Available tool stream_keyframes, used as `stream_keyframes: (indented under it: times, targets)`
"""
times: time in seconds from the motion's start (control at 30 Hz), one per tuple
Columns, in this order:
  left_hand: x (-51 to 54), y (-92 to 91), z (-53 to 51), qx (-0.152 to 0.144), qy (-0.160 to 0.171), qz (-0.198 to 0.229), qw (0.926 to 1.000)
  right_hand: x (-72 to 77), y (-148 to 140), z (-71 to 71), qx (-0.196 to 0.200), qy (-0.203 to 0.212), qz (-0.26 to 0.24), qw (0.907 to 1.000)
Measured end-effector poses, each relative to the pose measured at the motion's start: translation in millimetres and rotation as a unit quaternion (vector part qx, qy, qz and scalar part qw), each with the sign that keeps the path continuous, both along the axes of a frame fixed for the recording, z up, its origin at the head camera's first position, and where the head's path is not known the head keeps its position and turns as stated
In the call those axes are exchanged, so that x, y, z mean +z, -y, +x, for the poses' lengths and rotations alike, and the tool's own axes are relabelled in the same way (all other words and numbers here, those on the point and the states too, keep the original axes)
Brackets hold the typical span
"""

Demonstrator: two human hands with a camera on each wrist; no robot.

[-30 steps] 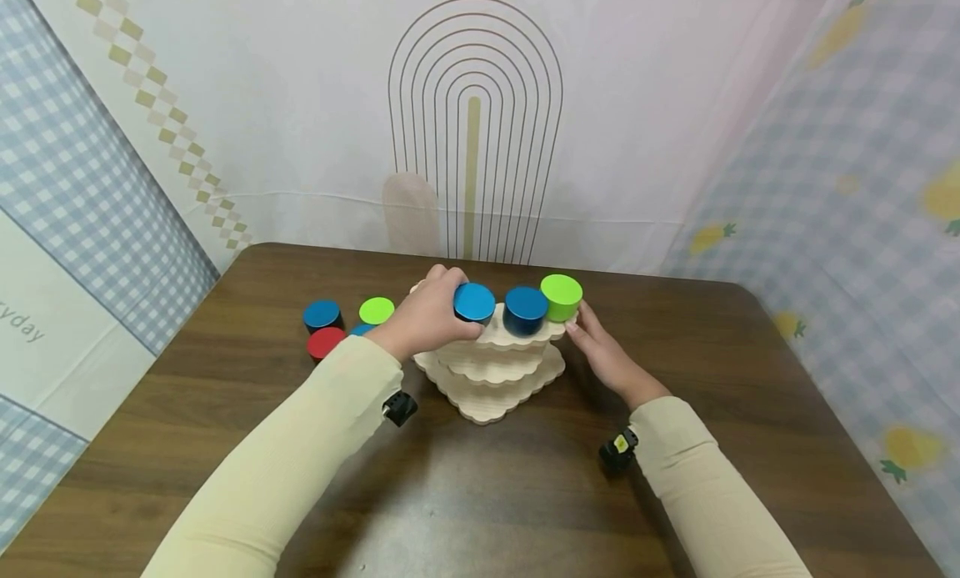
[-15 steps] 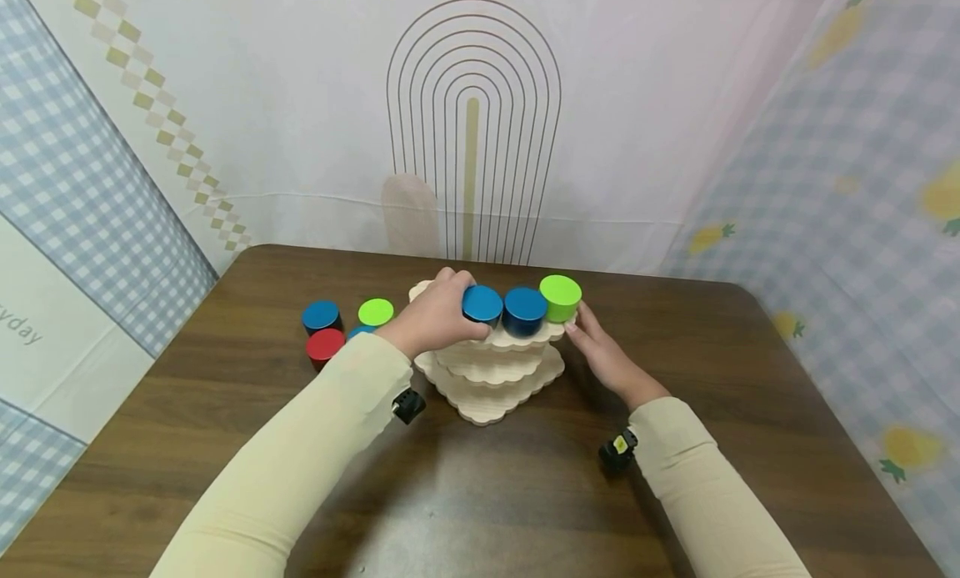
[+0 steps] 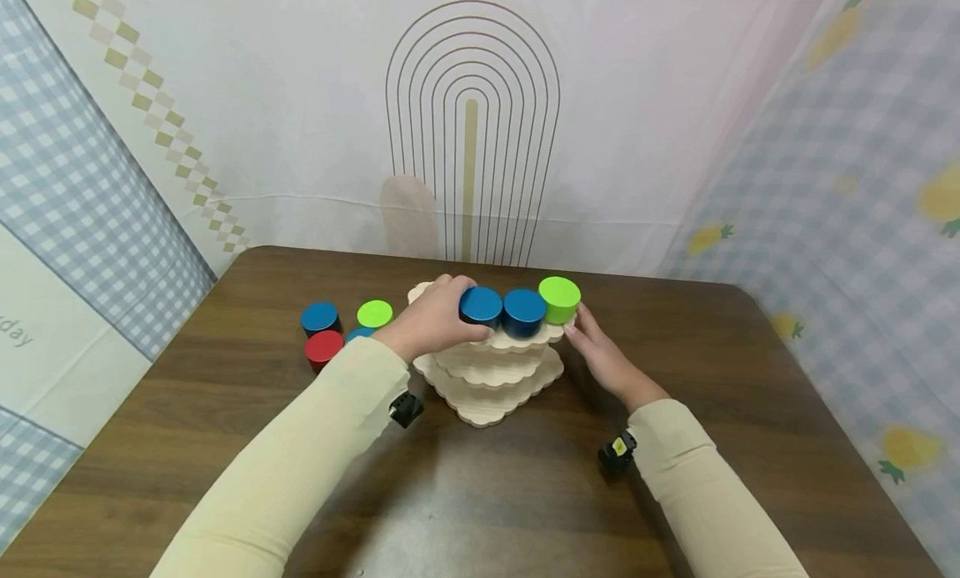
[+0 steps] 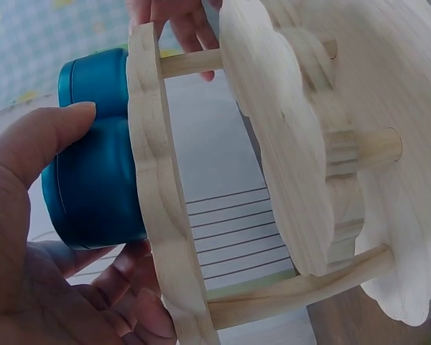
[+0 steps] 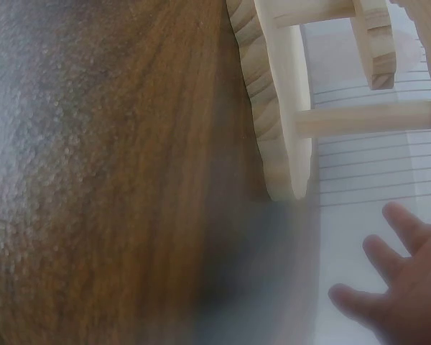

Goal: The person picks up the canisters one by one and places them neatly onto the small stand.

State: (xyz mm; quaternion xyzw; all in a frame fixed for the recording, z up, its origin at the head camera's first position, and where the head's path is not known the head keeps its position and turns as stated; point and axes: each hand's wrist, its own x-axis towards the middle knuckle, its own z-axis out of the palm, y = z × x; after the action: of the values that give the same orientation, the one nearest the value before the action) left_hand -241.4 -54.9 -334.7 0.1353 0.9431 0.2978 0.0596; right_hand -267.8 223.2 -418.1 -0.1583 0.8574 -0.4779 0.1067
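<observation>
My left hand [image 3: 435,315] grips a blue round tin [image 4: 93,187] on the top board [image 4: 158,180] of a pale wooden tiered stand [image 3: 483,399]. In the left wrist view the thumb lies on its side, with the fingers round the opposite side. That tin stands against a second blue tin [image 3: 524,313], and a green tin [image 3: 559,299] sits at the board's right end. My right hand [image 3: 607,357] touches the board's right edge below the green tin. Its fingers look straight and spread in the right wrist view; the thumb's contact is partly hidden.
Left of the stand on the brown wooden table [image 3: 495,511] are a blue tin [image 3: 320,319], a red tin [image 3: 324,349], a green tin [image 3: 374,314] and another blue tin [image 3: 361,334], partly behind the left arm. A patterned cloth [image 3: 315,103] hangs behind the table.
My left hand has shifted the blue tin to the right along the top board, up against the other blue tin, and still holds it. The right hand has stayed in place.
</observation>
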Motion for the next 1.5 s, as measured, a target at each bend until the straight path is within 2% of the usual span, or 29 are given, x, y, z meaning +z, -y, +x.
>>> stream_keyframes:
  times: [0.2,0.33,0.6,0.83,0.97,1.1,1.5]
  targets:
    - [0.6,6.3,5.4,0.003,-0.02,-0.003,0.9998,0.8,1,0.4,-0.002,0.007,0.005,1.0]
    - [5.6,18.2,9.7,0.012,-0.039,0.002,0.9992,1.1,2,0.8,0.002,0.004,-0.002,1.0]
    - [19.6,52.1,16.0,0.035,-0.068,0.03,0.9966,0.1,2,-2.5,0.001,-0.004,0.0,1.0]
    - [26.4,89.7,20.9,0.085,-0.096,0.043,0.9908,0.7,3,-3.0,0.001,0.0,0.005,1.0]
    - [22.2,107.5,23.4,0.114,-0.105,0.061,0.9861,0.3,3,-2.2,0.0,0.003,0.004,1.0]
    - [13.1,119.7,25.2,0.135,-0.109,0.072,0.9822,-0.1,1,-1.5,-0.001,0.002,0.001,1.0]
    - [-21.2,150.8,30.6,0.16,-0.111,0.079,0.9776,0.4,1,0.7,-0.003,0.006,0.004,1.0]
